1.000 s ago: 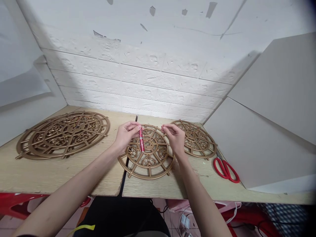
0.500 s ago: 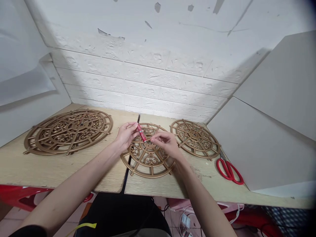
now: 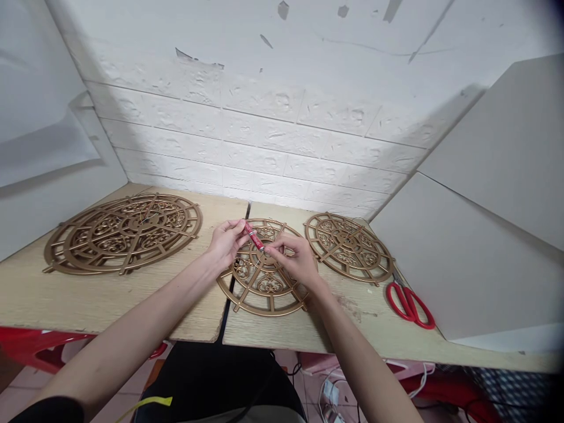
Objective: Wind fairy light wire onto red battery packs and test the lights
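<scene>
Red tube (image 3: 254, 237) pinched between left hand (image 3: 225, 242) and right hand (image 3: 296, 258) over gold disc (image 3: 264, 276); loose pinch risks dropping it through fretwork.

White brick wall (image 3: 264, 141), wooden table (image 3: 110, 305)
</scene>
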A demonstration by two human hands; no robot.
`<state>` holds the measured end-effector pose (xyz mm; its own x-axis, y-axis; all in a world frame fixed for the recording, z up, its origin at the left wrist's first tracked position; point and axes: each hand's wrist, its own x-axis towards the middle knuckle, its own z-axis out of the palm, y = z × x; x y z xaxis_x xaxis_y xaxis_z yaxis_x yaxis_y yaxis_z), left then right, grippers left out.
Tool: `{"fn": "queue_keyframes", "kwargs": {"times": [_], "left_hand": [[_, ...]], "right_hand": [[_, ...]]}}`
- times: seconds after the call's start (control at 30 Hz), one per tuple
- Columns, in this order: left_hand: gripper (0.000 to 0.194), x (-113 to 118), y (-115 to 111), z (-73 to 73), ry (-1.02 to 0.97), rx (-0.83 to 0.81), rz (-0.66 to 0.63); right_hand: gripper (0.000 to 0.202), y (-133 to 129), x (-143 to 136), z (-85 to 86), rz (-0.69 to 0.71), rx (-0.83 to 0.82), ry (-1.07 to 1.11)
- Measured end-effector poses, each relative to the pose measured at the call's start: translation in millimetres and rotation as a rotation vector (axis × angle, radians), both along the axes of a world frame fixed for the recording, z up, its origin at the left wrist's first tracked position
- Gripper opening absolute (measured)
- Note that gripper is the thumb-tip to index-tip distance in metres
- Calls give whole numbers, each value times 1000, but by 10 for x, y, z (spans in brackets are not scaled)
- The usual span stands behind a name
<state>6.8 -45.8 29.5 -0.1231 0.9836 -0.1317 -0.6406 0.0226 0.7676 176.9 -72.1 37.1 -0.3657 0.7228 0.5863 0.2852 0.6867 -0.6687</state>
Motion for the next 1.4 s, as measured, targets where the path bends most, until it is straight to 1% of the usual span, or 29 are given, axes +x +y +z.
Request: {"fn": "queue_keyframes", "kwargs": {"times": [0.1, 0.27, 0.67, 0.77, 0.9, 1.0, 1.1, 1.27, 1.4], "left_hand": [[13, 5, 1, 7, -8, -27, 8], [21, 6, 10, 21, -36, -50, 29], [22, 24, 5, 22, -33, -68, -2], [22, 29, -2, 31, -30, -68, -17], [20, 27, -5, 7, -21, -38, -21], [17, 25, -11, -6, -13, -3, -14], [15, 22, -29, 12, 18, 34, -1], [18, 16, -41, 32, 47, 44, 34], [18, 21, -20, -8, 16, 38, 48]], "right_hand": [[19, 6, 6, -10, -3, 36, -15], [16, 19, 26, -34, -2, 117, -74], [18, 6, 29, -52, -88, 219, -120], [18, 11, 31, -61, -89, 206, -136], [20, 31, 30, -85, -58, 147, -178], [20, 42, 24, -106, -5, 65, -198], [26, 48, 13, -137, 70, 15, -241], [37, 51, -16, -212, 89, 53, -279], [30, 49, -34, -239, 78, 120, -254]]}}
